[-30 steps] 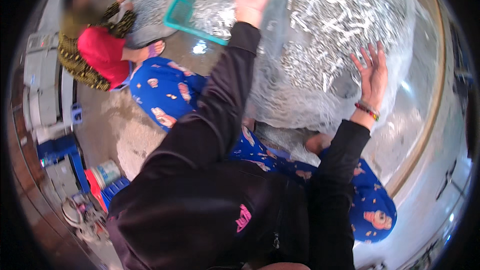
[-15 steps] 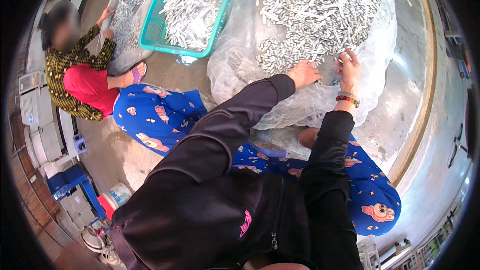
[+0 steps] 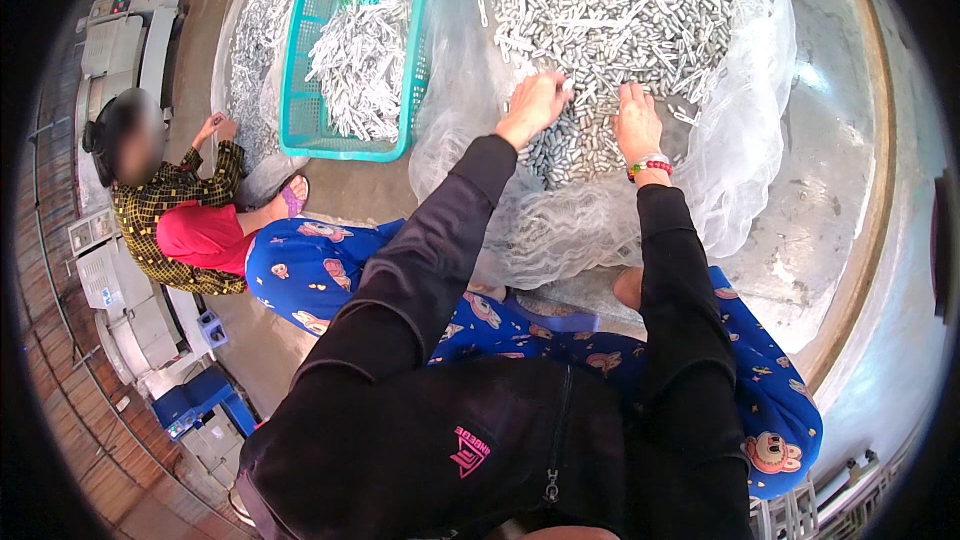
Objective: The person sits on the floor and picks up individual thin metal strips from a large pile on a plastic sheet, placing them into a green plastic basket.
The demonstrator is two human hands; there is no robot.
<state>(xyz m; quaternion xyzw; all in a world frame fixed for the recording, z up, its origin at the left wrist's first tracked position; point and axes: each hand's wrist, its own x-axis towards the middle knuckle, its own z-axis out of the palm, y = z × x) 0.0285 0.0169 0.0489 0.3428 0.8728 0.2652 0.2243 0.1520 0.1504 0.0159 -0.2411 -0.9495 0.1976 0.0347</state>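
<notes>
A broad pile of small silvery metal pieces (image 3: pixel 620 10), some capsule-shaped and some long flat strips, lies on a thin translucent sheet (image 3: pixel 745 180). At its near left side is my left hand (image 3: pixel 532 108), fingers bent together over the pieces. A pale bit shows at its fingertips, too small to name. My right hand (image 3: pixel 637 125) rests on the pile to the right, fingers stretched forward and nothing seen in them. Between my hands, loose capsule-shaped pieces (image 3: pixel 580 145) spread toward the gathered near edge of the sheet.
A turquoise plastic basket (image 3: pixel 288 105) with pale strips inside stands left of the sheet. Beyond it, a crouching person (image 3: pixel 175 210) reaches toward another sheet of small pieces (image 3: pixel 258 50). Grey machines (image 3: pixel 130 325) line the far left. A raised ledge (image 3: pixel 880 180) borders the right.
Both my hands have moved forward and left, deeper over the pile, and are apart. Loose pieces now cover the near area between them. My view has shifted; the co-worker's hands are drawn together.
</notes>
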